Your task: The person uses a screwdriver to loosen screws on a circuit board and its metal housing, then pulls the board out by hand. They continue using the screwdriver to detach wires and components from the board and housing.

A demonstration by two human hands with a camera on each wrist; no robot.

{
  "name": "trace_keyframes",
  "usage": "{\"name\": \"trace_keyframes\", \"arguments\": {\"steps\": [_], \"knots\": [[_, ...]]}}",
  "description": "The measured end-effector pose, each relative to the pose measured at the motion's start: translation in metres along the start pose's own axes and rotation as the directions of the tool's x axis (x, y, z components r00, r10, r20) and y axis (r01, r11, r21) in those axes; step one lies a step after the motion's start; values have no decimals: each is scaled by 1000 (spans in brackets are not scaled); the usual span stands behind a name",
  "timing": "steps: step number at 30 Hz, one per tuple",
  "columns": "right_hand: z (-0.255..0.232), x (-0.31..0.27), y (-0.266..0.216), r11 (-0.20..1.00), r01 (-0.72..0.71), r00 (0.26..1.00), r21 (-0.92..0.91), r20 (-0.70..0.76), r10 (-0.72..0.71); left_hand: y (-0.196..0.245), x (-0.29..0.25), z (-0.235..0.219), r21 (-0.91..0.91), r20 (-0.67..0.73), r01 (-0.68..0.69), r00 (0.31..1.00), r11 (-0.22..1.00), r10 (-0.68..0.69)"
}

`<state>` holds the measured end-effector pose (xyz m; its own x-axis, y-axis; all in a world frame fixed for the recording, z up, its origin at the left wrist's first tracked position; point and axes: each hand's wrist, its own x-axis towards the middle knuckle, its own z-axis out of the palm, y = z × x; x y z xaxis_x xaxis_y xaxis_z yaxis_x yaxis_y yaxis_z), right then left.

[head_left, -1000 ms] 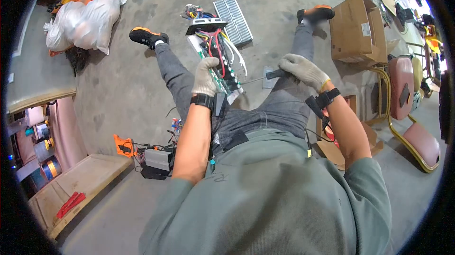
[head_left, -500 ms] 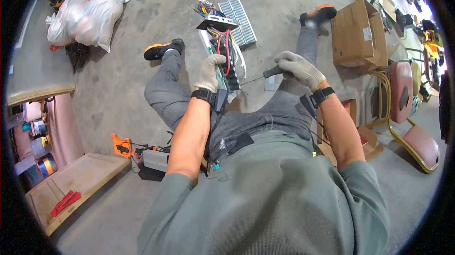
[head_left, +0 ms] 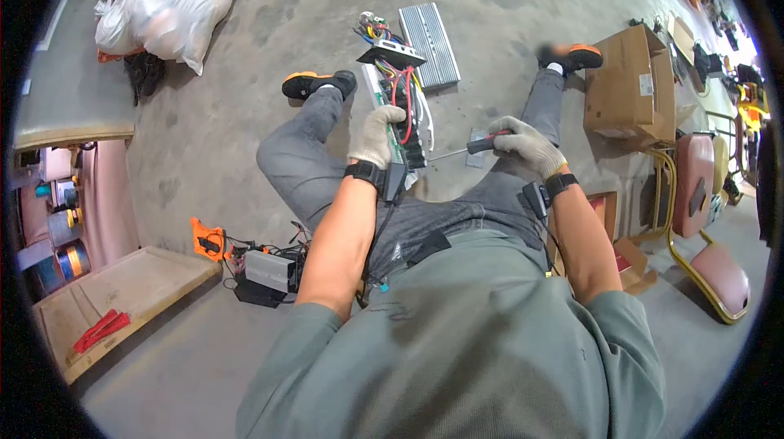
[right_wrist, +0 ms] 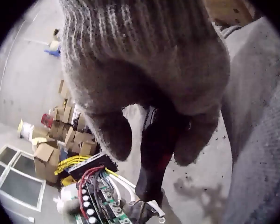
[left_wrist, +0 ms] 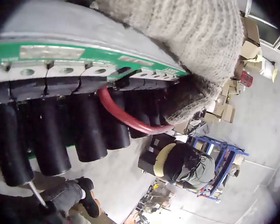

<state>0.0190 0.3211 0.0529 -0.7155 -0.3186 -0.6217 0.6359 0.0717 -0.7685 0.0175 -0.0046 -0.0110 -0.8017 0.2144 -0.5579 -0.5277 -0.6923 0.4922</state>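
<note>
In the head view, my gloved left hand (head_left: 374, 135) grips the long edge of a circuit board (head_left: 384, 96) over my lap. Black cylindrical capacitors (left_wrist: 49, 144) line the board in the left wrist view, with a red wire (left_wrist: 126, 116) looping over them. At its far end stand a metal end plate (head_left: 394, 53) and a bundle of coloured wires (head_left: 374, 27). My gloved right hand (head_left: 527, 145) holds a screwdriver (head_left: 486, 142) by its black and red handle. The shaft points left, its tip right at the end of one capacitor in the left wrist view.
A ribbed aluminium casing (head_left: 430, 45) lies on the floor beyond the board. White sacks (head_left: 175, 22) stand far left, a cardboard box (head_left: 625, 84) right, near a chair (head_left: 694, 186). A grey metal box with cables (head_left: 269, 270) sits by my left hip.
My left foot has drawn inward and that knee has bent outward. The board, both hands and the screwdriver appear farther right in the head view, whose angle has also shifted. Both grips remain.
</note>
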Motion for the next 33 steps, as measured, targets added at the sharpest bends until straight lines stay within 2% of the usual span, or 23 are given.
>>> {"name": "trace_keyframes", "arguments": {"steps": [2, 3, 4, 5, 6, 7, 8, 9, 11, 12, 15, 17, 18, 19, 20, 21, 23, 24, 26, 27, 30, 32, 33], "knots": [[3, -3, -4, 991, -127, 992, 29, 11, 127, -1, 1, 0, 17, -35, -27, 999, 999, 28], [-2, -2, -2, 992, -125, 992, 28, 10, 124, -1, -1, 1, 22, -48, -16, 999, 1000, 17], [-10, 0, -1, 979, -201, 979, -30, 28, 202, 0, -2, 4, 28, -56, -6, 998, 1000, 7], [-17, 1, 2, 957, -277, 959, -85, 40, 281, 1, -2, 5, 15, -10, 11, 1000, 1000, -11], [-14, -2, -2, 958, -275, 960, -81, 35, 279, 4, -5, 10, 18, -4, 15, 1000, 1000, -15], [-9, -5, -7, 955, -107, 993, -277, 21, 117, 6, -8, 15, 25, -12, 30, 999, 999, -29], [-5, -7, -10, 885, 59, 998, -462, 39, -46, 8, -12, 19, 32, -21, 43, 999, 999, -43], [-3, -8, -7, 885, 61, 998, -462, 34, -52, 9, -16, 26, 32, -12, 29, 1000, 999, -29], [-2, -11, 3, 970, 150, 989, -194, 15, -150, 10, -20, 34, 26, 24, 24, 999, 999, -24], [1, -14, 0, 969, 154, 988, -195, 8, -156, 11, -20, 36, 19, 53, 18, 998, 1000, -19], [10, -27, -20, 952, 116, 993, -282, 8, -119, 7, -11, 24, 48, 16, 32, 999, 998, -33], [18, -39, -45, 925, -139, 990, -354, -46, 131, 4, -7, 24, 69, -20, 7, 1000, 998, -6], [6, -29, -30, 925, -138, 990, -353, -51, 129, 4, -9, 27, 71, -14, 9, 1000, 997, -8], [-12, -9, -3, 779, 109, 994, -617, 49, -100, 6, -13, 30, 67, 9, 21, 1000, 998, -22], [-22, 3, 12, 511, 332, 936, -793, 211, -281, 8, -15, 31, 63, 30, 33, 999, 997, -35], [-17, 0, 10, 512, 336, 935, -790, 216, -282, 4, -5, 17, 49, 36, 58, 998, 997, -60], [-2, -18, -1, 898, 226, 972, -378, 25, -234, 10, -15, 30, 44, 50, 68, 996, 997, -70], [3, -25, -5, 898, 230, 972, -375, 33, -235, 11, -19, 35, 37, 68, 78, 994, 996, -81], [10, -32, -11, 939, 85, 993, -334, -45, -106, 9, -18, 34, 29, 56, 67, 996, 997, -69], [12, -31, -13, 939, 89, 994, -332, -36, -107, 8, -19, 33, 31, 38, 48, 998, 998, -49], [7, -21, -10, 850, -38, 986, -525, -156, -52, 11, -24, 38, 58, -15, 4, 1000, 998, -3], [-16, -3, 15, 686, 207, 970, -698, 53, -238, 19, -37, 53, 22, 89, 107, 990, 994, -108], [-13, -2, 19, 685, 213, 969, -697, 59, -240, 17, -37, 55, 31, 71, 65, 995, 997, -67]]}}
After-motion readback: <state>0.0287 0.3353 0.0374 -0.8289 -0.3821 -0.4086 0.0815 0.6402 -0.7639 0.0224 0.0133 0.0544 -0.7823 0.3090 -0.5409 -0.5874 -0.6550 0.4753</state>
